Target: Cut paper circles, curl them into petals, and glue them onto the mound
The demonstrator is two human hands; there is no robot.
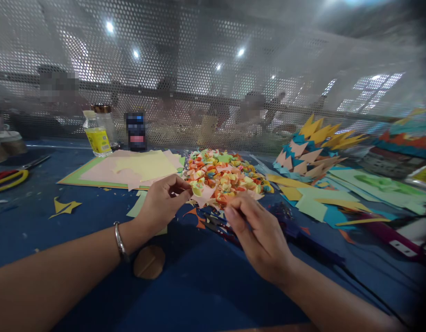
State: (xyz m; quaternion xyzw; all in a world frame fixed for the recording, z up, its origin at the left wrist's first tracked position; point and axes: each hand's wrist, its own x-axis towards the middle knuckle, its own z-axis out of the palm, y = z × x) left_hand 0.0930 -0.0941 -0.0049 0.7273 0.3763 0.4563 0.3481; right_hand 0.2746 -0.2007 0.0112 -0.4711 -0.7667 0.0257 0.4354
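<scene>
A heap of small folded and curled paper pieces in orange, yellow, pink and green lies in front of both hands. My left hand is closed at the heap's left edge, thumb and forefinger together beside a pale paper star. Whether it pinches a piece is hard to make out. On the near right side, my right hand is closed too, thumb against the fingers, close to some orange pieces. What is between those fingertips is hidden. Scissors lie partly under the right hand.
Stacked coloured paper sheets, a yellow-labelled bottle and a phone stand at the back left. Yellow-handled scissors lie far left. Right are a spiky paper model, paper strips and a corded glue gun.
</scene>
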